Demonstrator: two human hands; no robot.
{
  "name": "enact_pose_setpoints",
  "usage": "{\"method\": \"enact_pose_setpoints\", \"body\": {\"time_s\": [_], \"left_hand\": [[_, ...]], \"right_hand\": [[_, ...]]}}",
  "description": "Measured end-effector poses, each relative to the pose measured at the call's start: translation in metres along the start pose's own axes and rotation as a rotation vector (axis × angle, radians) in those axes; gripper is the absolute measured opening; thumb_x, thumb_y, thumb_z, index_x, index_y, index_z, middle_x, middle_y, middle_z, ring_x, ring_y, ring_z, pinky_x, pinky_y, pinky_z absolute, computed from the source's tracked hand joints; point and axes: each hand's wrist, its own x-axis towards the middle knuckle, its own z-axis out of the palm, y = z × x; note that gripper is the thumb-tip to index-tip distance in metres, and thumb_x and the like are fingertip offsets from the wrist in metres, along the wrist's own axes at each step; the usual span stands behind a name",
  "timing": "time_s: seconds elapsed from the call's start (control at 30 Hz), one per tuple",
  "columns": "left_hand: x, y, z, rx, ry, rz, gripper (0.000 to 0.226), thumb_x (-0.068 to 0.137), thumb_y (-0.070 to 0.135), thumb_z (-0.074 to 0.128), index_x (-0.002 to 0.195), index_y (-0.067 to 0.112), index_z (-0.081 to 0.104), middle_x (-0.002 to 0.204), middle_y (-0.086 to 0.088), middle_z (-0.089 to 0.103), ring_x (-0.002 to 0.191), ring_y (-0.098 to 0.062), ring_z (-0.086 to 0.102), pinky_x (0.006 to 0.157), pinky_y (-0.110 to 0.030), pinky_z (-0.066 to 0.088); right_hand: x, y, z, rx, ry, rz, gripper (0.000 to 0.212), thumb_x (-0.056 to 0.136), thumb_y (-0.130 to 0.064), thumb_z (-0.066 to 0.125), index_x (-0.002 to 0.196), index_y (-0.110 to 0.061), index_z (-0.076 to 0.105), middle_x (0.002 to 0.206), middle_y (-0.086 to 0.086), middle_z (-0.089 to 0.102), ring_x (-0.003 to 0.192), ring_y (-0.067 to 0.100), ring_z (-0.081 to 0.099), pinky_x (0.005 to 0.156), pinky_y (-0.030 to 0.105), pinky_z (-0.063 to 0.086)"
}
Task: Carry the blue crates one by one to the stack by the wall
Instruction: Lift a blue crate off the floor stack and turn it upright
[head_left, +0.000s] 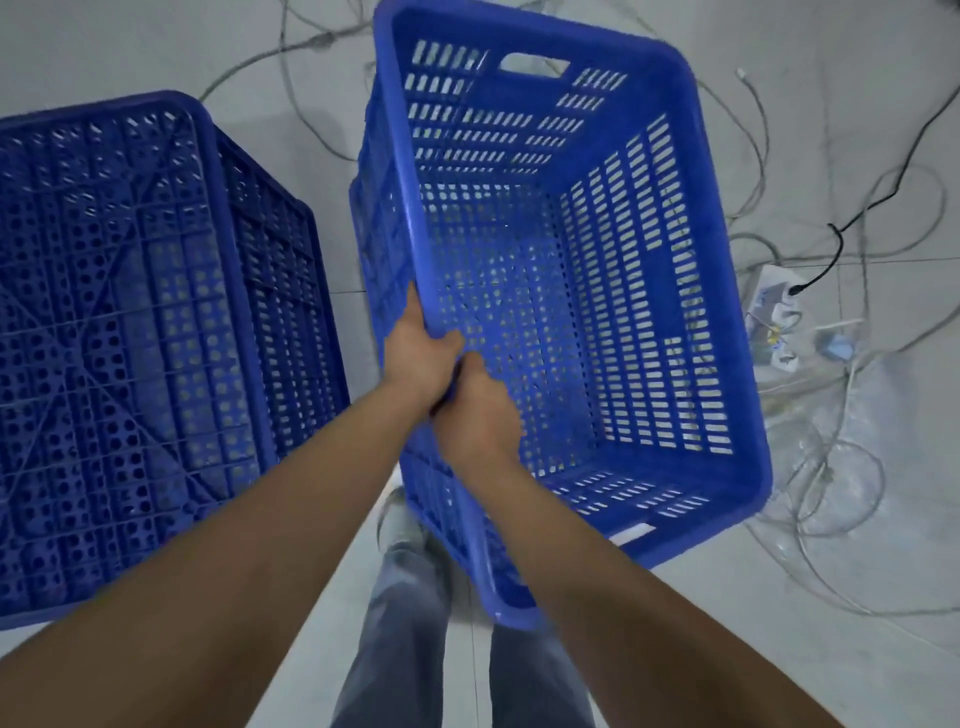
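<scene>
Both hands (452, 384) on blue crate (717, 291)

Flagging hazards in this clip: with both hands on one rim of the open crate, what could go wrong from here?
1. Left hand and right hand grip the same long rim of the blue crate; its far side hangs unsupported and could swing or slip.
2. Loose cables and a power strip on the floor could trip the person.

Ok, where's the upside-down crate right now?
In the head view the upside-down crate sits at the left, bottom up, beside the open crate that both hands grip by its near rim.
</scene>
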Motion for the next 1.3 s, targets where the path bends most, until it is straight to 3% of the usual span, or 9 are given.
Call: {"method": "enact_pose_setpoints", "body": {"time_s": [0.3,0.4,0.5,0.6,0.7,0.77,0.87,0.97,1.3], "left_hand": [[0.053,-0.052,-0.017,-0.019,-0.081,-0.070,0.039,0.091,-0.003,0.053,0.126,0.013,0.049,0.094,0.005,0.057,0.085,-0.018,0.057,0.070,-0.026,0.048],[0.065,-0.067,-0.011,-0.021,-0.073,-0.180,0.021,0.089,-0.004,0.057,0.101,0.012,0.052,0.087,0.003,0.059,0.086,-0.022,0.061,0.084,-0.040,0.055],[0.069,-0.079,-0.008,0.021,-0.092,-0.230,0.030,0.082,-0.008,0.063,0.107,0.007,0.056,0.108,-0.014,0.064,0.104,-0.034,0.062,0.089,-0.044,0.054],[0.065,-0.085,-0.006,0.293,-0.146,-0.052,0.057,0.083,0.002,0.067,0.133,0.004,0.041,0.115,-0.007,0.058,0.108,-0.030,0.059,0.083,-0.037,0.050],[0.066,-0.081,-0.016,0.627,-0.051,0.249,0.079,0.086,0.016,0.066,0.148,0.007,0.019,0.148,-0.012,0.036,0.133,-0.030,0.039,0.103,-0.043,0.041],[0.074,-0.067,-0.026,0.941,-0.018,0.467,0.073,0.089,0.017,0.059,0.149,0.006,0.020,0.157,-0.013,0.020,0.144,-0.030,0.021,0.111,-0.044,0.030],[0.100,-0.036,-0.036,1.602,-0.260,0.672,0.062,0.093,0.019,0.047,0.150,0.013,0.022,0.158,-0.010,0.020,0.146,-0.033,0.013,0.117,-0.047,0.013],[0.124,-0.004,-0.035,2.107,-0.455,0.649,0.057,0.098,0.028,0.041,0.151,0.024,0.021,0.161,-0.005,0.016,0.149,-0.030,0.005,0.118,-0.051,-0.003],[0.129,-0.002,-0.037,2.144,-0.387,0.548,0.054,0.097,0.033,0.046,0.148,0.028,0.030,0.158,-0.002,0.027,0.148,-0.024,0.014,0.119,-0.048,0.005]], "right_hand": [[0.034,0.007,0.062,-0.068,-0.125,-0.011,0.040,0.091,-0.019,0.056,0.126,-0.006,0.040,0.127,0.019,0.055,0.113,0.037,0.058,0.091,0.041,0.048],[0.046,0.019,0.074,-0.096,-0.165,0.029,0.040,0.092,-0.021,0.055,0.127,-0.007,0.041,0.128,0.018,0.055,0.114,0.036,0.057,0.092,0.041,0.047],[0.046,0.036,0.086,-0.310,-0.097,-0.009,0.043,0.090,-0.027,0.056,0.127,-0.008,0.046,0.128,0.016,0.056,0.119,0.032,0.054,0.103,0.038,0.039],[0.042,0.048,0.091,-0.407,0.083,0.007,0.055,0.080,-0.044,0.065,0.122,-0.010,0.058,0.117,0.011,0.066,0.110,0.023,0.063,0.096,0.030,0.046],[0.040,0.059,0.099,-0.184,-0.250,0.080,0.062,0.091,-0.039,0.056,0.140,-0.008,0.035,0.138,0.014,0.047,0.127,0.029,0.047,0.099,0.039,0.042],[0.037,0.067,0.098,-0.204,-0.315,0.089,0.067,0.090,-0.038,0.056,0.144,-0.009,0.027,0.143,0.013,0.042,0.132,0.029,0.041,0.102,0.040,0.040],[0.032,0.079,0.096,-0.192,-0.361,0.105,0.071,0.087,-0.037,0.058,0.145,-0.013,0.025,0.144,0.012,0.040,0.133,0.031,0.041,0.103,0.043,0.040],[0.029,0.085,0.096,-0.240,-0.424,0.090,0.077,0.086,-0.037,0.060,0.147,-0.014,0.019,0.144,0.014,0.042,0.133,0.032,0.042,0.107,0.044,0.037],[0.019,0.098,0.104,-0.279,-0.438,0.087,0.077,0.089,-0.027,0.060,0.150,-0.022,0.013,0.137,0.016,0.050,0.123,0.034,0.053,0.101,0.042,0.043]]}}
